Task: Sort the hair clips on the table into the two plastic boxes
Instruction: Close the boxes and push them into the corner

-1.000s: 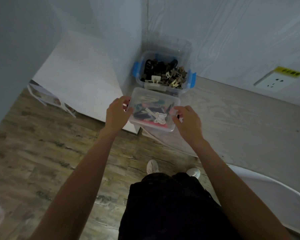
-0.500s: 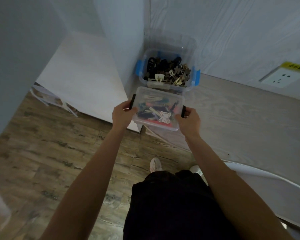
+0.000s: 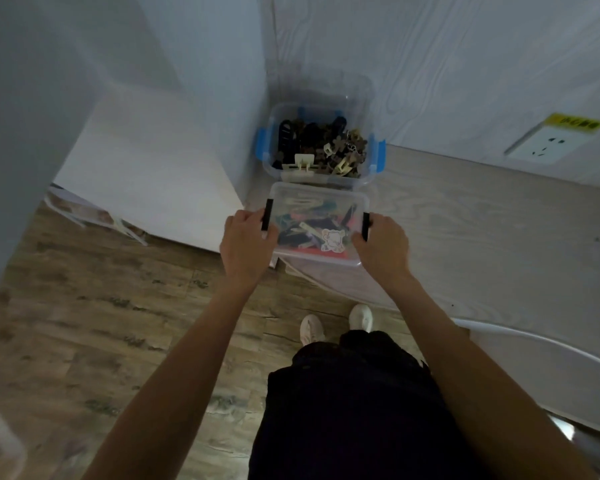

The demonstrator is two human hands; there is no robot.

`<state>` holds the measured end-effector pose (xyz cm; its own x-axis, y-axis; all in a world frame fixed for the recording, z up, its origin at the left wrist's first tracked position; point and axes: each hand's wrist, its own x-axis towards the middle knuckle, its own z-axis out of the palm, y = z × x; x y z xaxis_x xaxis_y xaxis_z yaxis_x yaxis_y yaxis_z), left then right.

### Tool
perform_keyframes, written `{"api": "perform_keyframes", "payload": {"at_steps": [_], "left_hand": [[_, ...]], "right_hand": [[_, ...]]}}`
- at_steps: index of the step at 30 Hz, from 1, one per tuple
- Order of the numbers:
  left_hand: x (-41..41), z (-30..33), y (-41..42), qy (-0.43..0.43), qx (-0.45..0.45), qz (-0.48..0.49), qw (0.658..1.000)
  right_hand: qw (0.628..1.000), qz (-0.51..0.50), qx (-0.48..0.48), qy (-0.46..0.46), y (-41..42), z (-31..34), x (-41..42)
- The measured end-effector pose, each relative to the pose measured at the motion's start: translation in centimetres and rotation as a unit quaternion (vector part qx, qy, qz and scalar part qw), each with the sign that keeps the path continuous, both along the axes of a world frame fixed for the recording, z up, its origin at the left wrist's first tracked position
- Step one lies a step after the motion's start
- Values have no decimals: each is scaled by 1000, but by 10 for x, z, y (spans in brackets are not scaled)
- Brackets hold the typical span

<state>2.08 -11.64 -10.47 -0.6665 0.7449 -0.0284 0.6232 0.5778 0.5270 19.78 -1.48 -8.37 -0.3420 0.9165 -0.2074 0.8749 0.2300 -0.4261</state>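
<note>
Sorting looks all but finished, judging by what lies in view: no loose hair clips show on the pale wood-grain surface (image 3: 482,230), and both containers are loaded. At the near corner sits the clear lidded plastic box with black side latches (image 3: 317,223), lid on, and through it shows a jumble of colourful flat hair clips (image 3: 312,233) — blues, a red or pink patch, a cream bear-shaped piece near the front. The left hand (image 3: 248,242) grips the box's left end, thumb over the black latch; the right hand (image 3: 381,245) grips the right end the same way, fingers curled round that latch. My read is that the latches are being snapped down, though whether they are fully seated I cannot tell. Just behind it, touching or nearly so, tucked into the wall corner, stands the taller clear plastic box with blue clip handles (image 3: 371,150), open-topped, heaped with dark brown, black and beige claw-style hair clips (image 3: 321,148). What seems left: securing this lid, and perhaps closing the rear box.
</note>
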Motion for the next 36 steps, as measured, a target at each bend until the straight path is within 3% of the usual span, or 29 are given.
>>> {"api": "perform_keyframes", "payload": {"at_steps": [4,8,14,23,26,30,33,36], "left_hand": [[-8,17,24,51,67,-81,993],[-25,30,70,26,91,-88,992],[-52,20,116,-6,-36,-54,998],[-58,17,116,-30,-16,-29,999],[-58,16,113,-57,5,-25,998],[-58,18,107,-114,81,8,990],[-48,30,101,-187,163,50,967],[-39,39,98,-252,196,87,944]], "right_hand": [[992,-13,103,78,35,24,2],[970,79,176,147,98,47,-21],[959,169,216,69,173,59,-65],[950,218,218,-44,191,47,-85],[949,206,238,3,186,64,-78],[917,208,315,128,167,84,-50],[906,262,295,154,144,58,-28],[913,345,196,93,121,17,-14]]}}
